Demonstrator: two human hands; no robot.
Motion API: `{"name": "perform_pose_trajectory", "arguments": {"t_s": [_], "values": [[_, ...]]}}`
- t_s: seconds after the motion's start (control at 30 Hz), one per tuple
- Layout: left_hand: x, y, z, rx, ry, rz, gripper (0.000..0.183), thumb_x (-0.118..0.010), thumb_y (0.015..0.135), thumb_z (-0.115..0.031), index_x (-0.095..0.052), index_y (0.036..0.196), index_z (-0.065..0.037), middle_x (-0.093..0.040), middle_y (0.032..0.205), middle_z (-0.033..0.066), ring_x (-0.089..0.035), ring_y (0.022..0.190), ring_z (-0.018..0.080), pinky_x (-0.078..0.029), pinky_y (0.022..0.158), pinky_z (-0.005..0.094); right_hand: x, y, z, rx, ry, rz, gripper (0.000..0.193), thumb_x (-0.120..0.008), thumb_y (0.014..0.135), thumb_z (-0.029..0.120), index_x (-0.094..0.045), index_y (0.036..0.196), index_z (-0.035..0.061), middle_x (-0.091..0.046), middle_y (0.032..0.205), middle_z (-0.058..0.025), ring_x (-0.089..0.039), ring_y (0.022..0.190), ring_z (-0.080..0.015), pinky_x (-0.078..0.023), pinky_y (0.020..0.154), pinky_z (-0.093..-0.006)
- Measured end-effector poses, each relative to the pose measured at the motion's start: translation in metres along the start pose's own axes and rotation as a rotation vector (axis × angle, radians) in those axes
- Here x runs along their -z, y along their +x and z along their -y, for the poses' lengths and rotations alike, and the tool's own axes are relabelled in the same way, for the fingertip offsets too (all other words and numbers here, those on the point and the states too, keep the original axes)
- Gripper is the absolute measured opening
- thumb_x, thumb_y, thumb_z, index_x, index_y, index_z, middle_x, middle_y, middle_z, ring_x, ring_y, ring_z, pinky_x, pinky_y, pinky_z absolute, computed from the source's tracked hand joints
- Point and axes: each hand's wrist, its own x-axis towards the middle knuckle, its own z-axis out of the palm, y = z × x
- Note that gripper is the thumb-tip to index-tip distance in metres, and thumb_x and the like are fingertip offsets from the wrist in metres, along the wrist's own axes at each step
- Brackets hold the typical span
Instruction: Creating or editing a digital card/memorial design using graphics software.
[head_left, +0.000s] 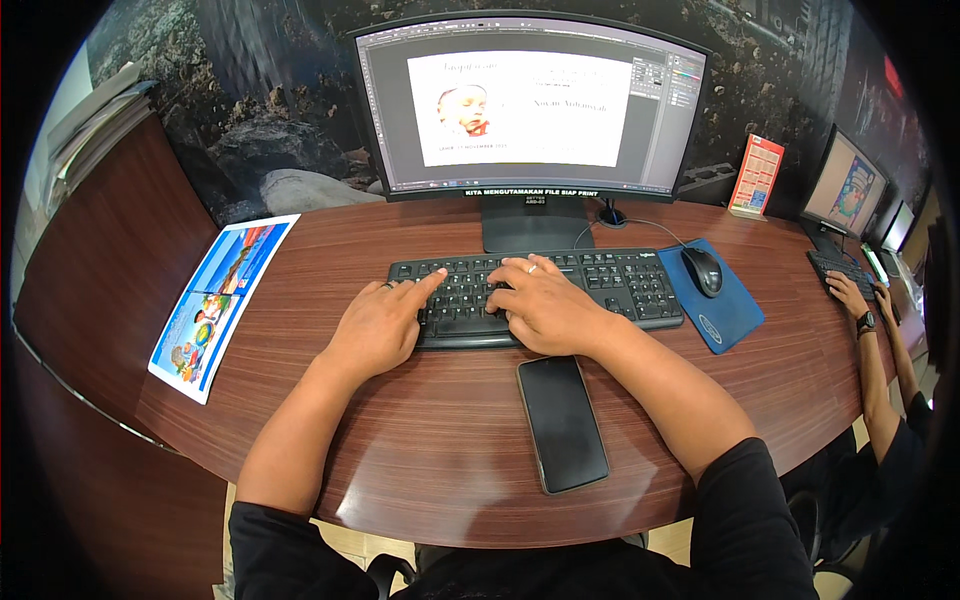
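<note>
Far left, a colourful printed sheet (222,305) lying flat on the brown wooden desk (440,450), well apart from the hands. Next over, left hand (378,325) palm down, gripping nothing, forefinger stretched onto the left keys of the black keyboard (600,285), other fingers loosely curled. Beside it, right hand (545,305) spread flat over the middle keys, fingers slightly bent, ring on one finger, holding nothing. Below the keyboard, just beside the right forearm, a dark phone (562,422) face up. Behind the keyboard, a curved monitor (530,105) lit with a design layout. Further right, black mouse (703,270) untouched on a blue mouse pad (730,320). Far right edge, another person's hands (850,290) on a second keyboard (832,263), before a smaller screen (848,188).
</note>
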Motion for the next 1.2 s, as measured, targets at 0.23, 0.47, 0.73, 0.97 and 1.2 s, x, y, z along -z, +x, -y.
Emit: {"name": "perform_pose_trajectory", "arguments": {"t_s": [0.23, 0.47, 0.73, 0.97, 1.2], "values": [[0.002, 0.000, 0.001, -0.001, 0.000, 0.019, 0.063, -0.058, 0.085, 0.002, -0.058, 0.147, -0.010, -0.071, 0.098, 0.0107, -0.067, 0.092, 0.0309, -0.050, 0.091, 0.0453, -0.002, 0.000, -0.002, -0.004, 0.012, 0.000, 0.025, -0.058, 0.091, 0.009, -0.073, 0.111, 0.0079, -0.061, 0.137, -0.0161, -0.049, 0.140, -0.0384, -0.032, 0.122, -0.0610], [0.005, 0.002, 0.002, -0.013, 0.027, -0.027, 0.053, -0.061, 0.089, -0.003, -0.063, 0.141, -0.010, -0.073, 0.098, 0.0133, -0.067, 0.090, 0.0333, -0.051, 0.091, 0.0461, 0.000, 0.000, -0.004, 0.013, -0.005, 0.012, 0.027, -0.057, 0.093, 0.009, -0.074, 0.113, 0.0073, -0.061, 0.137, -0.0170, -0.048, 0.142, -0.0399, -0.032, 0.122, -0.0615], [0.004, -0.001, 0.009, 0.011, 0.067, -0.060, 0.050, -0.062, 0.090, -0.005, -0.064, 0.140, -0.011, -0.073, 0.100, 0.0162, -0.069, 0.099, 0.0358, -0.050, 0.094, 0.0482, -0.005, 0.004, 0.001, -0.027, 0.006, 0.060, 0.037, -0.054, 0.096, 0.009, -0.066, 0.130, 0.0051, -0.059, 0.143, -0.0175, -0.046, 0.146, -0.0399, -0.028, 0.124, -0.0600], [0.000, -0.001, 0.004, 0.020, -0.013, 0.001, 0.052, -0.060, 0.091, -0.003, -0.060, 0.143, -0.010, -0.067, 0.106, 0.0163, -0.066, 0.098, 0.0362, -0.050, 0.095, 0.0490, -0.008, 0.010, 0.009, -0.049, 0.051, 0.056, 0.039, -0.052, 0.095, 0.007, -0.061, 0.133, 0.0025, -0.060, 0.141, -0.0176, -0.044, 0.147, -0.0413, -0.027, 0.125, -0.0608], [0.001, -0.002, 0.003, 0.010, -0.025, -0.018, 0.057, -0.059, 0.091, -0.001, -0.056, 0.147, -0.009, -0.065, 0.106, 0.0151, -0.063, 0.098, 0.0348, -0.049, 0.095, 0.0486, -0.006, 0.003, -0.001, 0.034, 0.031, -0.007, 0.026, -0.056, 0.091, 0.007, -0.069, 0.113, 0.0072, -0.063, 0.132, -0.0137, -0.048, 0.142, -0.0389, -0.030, 0.123, -0.0605]]}}
